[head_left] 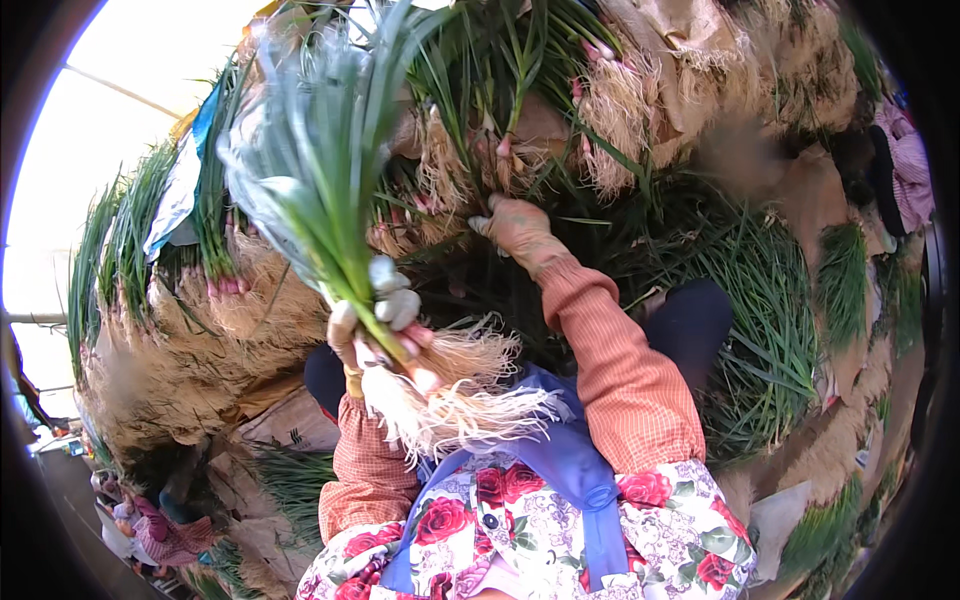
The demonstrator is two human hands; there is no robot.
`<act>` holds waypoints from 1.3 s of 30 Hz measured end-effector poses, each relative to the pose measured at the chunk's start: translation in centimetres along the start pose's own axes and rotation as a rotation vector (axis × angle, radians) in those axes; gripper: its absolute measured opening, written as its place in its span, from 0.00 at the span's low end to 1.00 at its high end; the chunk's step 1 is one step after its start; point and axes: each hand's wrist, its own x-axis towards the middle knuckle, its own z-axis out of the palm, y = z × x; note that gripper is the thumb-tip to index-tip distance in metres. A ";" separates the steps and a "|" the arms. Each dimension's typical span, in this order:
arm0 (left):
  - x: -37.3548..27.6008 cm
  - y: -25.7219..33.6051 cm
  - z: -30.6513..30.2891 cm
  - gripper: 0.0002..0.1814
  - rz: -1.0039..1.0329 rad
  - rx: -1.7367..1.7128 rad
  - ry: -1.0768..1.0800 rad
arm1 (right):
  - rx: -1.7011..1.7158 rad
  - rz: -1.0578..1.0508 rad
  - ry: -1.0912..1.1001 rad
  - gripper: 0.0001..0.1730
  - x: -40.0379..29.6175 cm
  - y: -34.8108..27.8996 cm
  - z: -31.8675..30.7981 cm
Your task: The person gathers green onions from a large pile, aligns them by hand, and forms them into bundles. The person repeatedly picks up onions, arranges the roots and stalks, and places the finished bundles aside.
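Observation:
My left hand (375, 319), in a pale soiled glove, is closed around a bunch of green garlic plants (341, 225). Their leaves rise up and to the left, blurred in part, while the pink bulbs and long whitish roots (465, 405) hang to the right over my lap. My right hand (517, 229), in a similar glove, reaches to the foot of the heap in front of me, just below a pink bulb with roots (504, 146). Its fingertips are partly hidden among leaves and shadow, so whether they grip a stem is unclear.
Heaped garlic plants with matted roots (247, 322) curve along the left and front. Loose green leaves (750, 315) lie right of my knee (688, 330). Brown sacking (675, 45) covers part of the heap. A person (169, 532) is at lower left, another (900, 169) at far right.

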 end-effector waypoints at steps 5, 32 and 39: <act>-0.3 3.7 -1.9 0.25 -0.060 -0.033 -0.108 | 0.579 0.130 -0.258 0.19 -2.0 -0.8 -1.0; 0.9 -3.8 -2.9 0.26 0.141 -0.187 0.175 | 1.460 -0.311 -0.553 0.12 -2.9 -5.9 -4.0; 2.2 -2.3 -3.0 0.34 0.222 -0.155 0.045 | 1.366 -0.229 -0.416 0.14 -3.8 -1.9 -6.3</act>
